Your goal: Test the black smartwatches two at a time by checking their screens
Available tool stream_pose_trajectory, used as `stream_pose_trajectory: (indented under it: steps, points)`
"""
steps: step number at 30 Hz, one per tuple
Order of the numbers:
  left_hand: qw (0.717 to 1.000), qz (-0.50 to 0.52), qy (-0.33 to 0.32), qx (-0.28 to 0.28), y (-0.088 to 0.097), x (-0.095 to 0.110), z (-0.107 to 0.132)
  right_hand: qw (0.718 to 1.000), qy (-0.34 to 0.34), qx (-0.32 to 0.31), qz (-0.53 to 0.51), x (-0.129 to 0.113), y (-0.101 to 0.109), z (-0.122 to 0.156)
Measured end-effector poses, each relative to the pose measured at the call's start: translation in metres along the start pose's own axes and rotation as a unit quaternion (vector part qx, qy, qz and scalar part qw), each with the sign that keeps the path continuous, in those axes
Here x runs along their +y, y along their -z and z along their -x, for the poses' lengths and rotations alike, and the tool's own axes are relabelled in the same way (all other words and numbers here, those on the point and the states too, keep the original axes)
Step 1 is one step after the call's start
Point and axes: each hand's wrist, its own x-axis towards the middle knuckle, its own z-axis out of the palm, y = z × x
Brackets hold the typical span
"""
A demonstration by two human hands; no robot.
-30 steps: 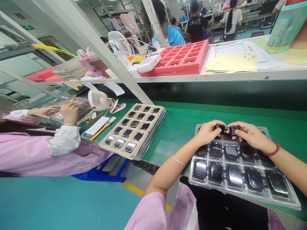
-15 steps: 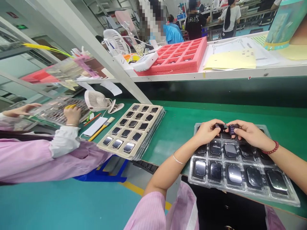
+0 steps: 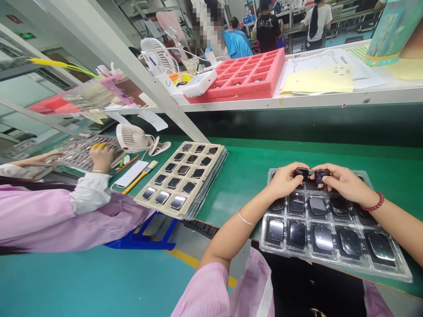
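Observation:
My left hand (image 3: 287, 180) pinches a small black watch body (image 3: 302, 172) over the far row of a clear plastic tray (image 3: 333, 259). My right hand (image 3: 343, 182), with a red bead bracelet at the wrist, grips a second black watch body (image 3: 321, 174) right beside the first. The two pieces almost touch between my fingertips. The tray lies on the green bench at its near edge and holds several black watch bodies with shiny screens, one per pocket.
A stack of beige trays (image 3: 183, 178) with more watch bodies lies to the left. A co-worker in a pink coat (image 3: 66, 211) handles another tray at far left. A small white fan (image 3: 132, 137), a brush (image 3: 140, 177), a red foam tray (image 3: 246, 77) and papers (image 3: 319, 79) lie about.
My hands keep the same pinch on the two watch bodies, shifting slightly up in view as my head moves. The co-worker's left hand has moved across their tray.

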Motion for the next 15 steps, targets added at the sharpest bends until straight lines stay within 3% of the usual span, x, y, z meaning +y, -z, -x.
stream_pose_trajectory:
  steps: [4, 10, 15]
  points:
    - [0.999, -0.022, -0.003, 0.023, 0.0013, 0.0027, -0.0004, 1.000, -0.008, 0.014, -0.008, 0.0010, -0.0003, 0.0002]
    - [0.999, -0.014, -0.011, 0.050, 0.0021, 0.0032, -0.0013, 1.000, 0.016, -0.012, 0.008, 0.0004, -0.0021, 0.0029]
    - [0.999, -0.031, -0.004, 0.035, 0.0036, 0.0042, -0.0003, 1.000, 0.002, -0.004, 0.008, 0.0014, -0.0004, 0.0025]
